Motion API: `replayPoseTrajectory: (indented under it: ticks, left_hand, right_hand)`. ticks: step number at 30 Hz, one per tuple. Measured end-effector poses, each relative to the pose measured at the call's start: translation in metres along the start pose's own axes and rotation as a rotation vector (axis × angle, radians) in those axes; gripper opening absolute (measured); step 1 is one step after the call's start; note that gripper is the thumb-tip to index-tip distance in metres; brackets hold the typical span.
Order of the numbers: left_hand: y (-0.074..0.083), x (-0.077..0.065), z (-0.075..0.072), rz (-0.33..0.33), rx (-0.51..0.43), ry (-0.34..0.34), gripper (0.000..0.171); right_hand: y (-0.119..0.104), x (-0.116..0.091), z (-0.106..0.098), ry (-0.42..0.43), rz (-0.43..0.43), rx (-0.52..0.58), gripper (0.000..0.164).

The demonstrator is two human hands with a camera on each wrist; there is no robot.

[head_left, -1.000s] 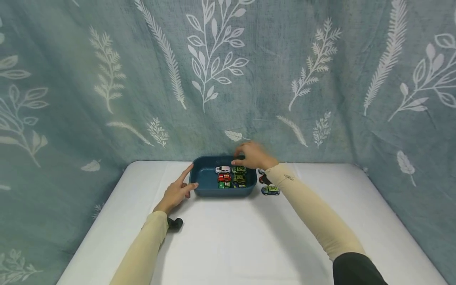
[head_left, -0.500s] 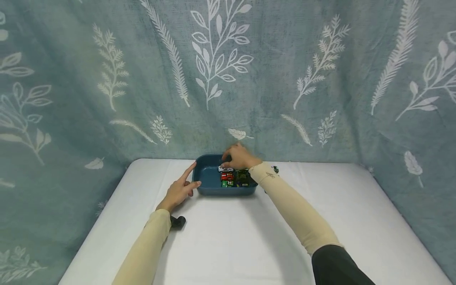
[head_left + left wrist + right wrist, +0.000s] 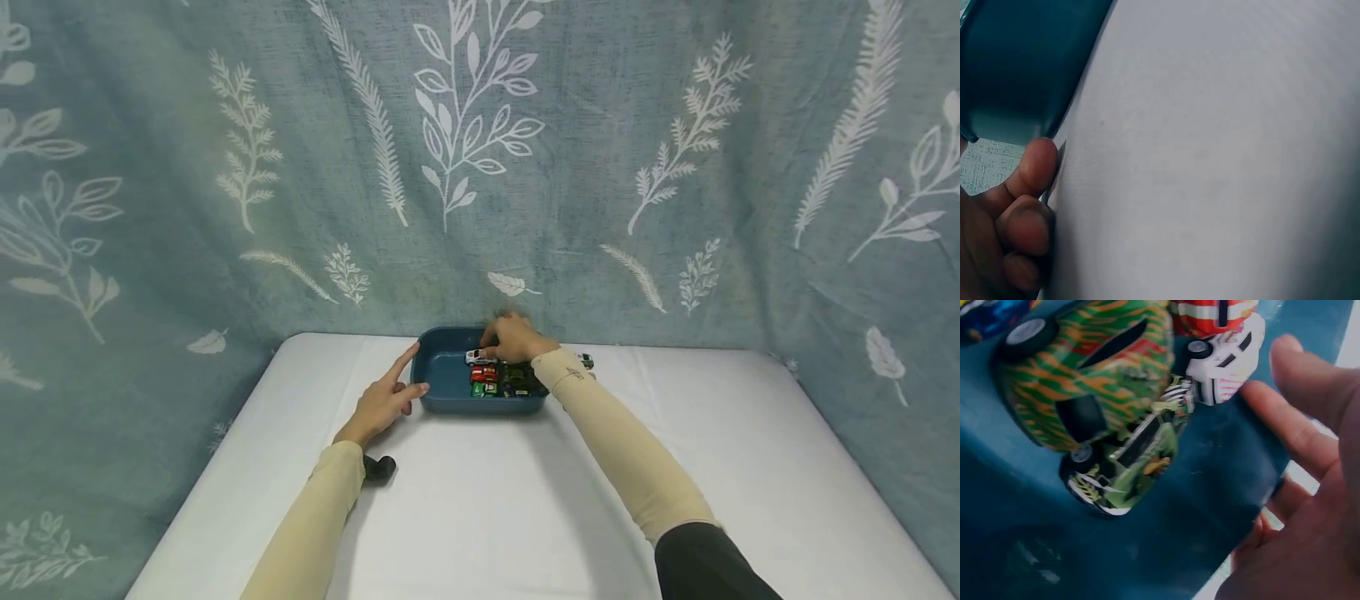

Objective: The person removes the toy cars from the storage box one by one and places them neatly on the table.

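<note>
Bin: a blue, open-topped bin (image 3: 480, 407) sits at the middle of the far edge of the table; its left part shows bare floor, and toy cars stand in its right part.
Left hand: the left hand (image 3: 378, 406) is at the bin's left end, grasping nothing in a closed grip; index finger and thumb reach out straight, the index finger at the far-left corner and the thumb at the near-left rim, the other fingers bent.
Right hand: the right hand (image 3: 516, 337) is over the far side of the bin, thumb and fingers loosely spread, not clenched; the index fingertip is at the white car, and the thumb is apart from it.
Left row of cars: the white car (image 3: 480, 357) is far, the red car (image 3: 483, 374) just nearer, the green car (image 3: 483, 389) nearest.
Right row of cars: a green camouflage car (image 3: 1129, 462) is far, next to an orange-striped green car (image 3: 1097, 375); a blue car (image 3: 516, 391) is at the near side.
Outside the bin: a white-and-green car (image 3: 587, 361) stands on the table to the right, partly hidden by the right sleeve (image 3: 630, 442).
Table: the table (image 3: 480, 517) has a white top.
Behind: a grey-green cloth (image 3: 480, 250) with white leaf prints hangs beyond the far edge.
</note>
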State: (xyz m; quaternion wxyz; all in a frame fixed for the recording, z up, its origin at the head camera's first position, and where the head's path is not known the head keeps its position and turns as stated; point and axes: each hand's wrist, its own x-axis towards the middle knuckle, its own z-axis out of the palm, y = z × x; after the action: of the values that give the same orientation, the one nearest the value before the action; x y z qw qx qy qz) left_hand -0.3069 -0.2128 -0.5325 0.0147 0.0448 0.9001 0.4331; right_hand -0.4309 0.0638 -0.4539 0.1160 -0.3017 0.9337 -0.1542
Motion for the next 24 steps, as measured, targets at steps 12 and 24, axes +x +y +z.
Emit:
replayPoseTrajectory:
  ticks: [12,24]
  left_hand:
    - [0.001,-0.001,0.001,-0.009,-0.006,-0.004,0.079]
    - [-0.003,0.000,-0.001,0.010,0.001,0.004,0.078]
  right_hand:
    - [0.004,0.006,0.010,0.005,0.026,-0.046,0.029]
    - [0.002,0.010,0.017,0.052,0.012,-0.101,0.023]
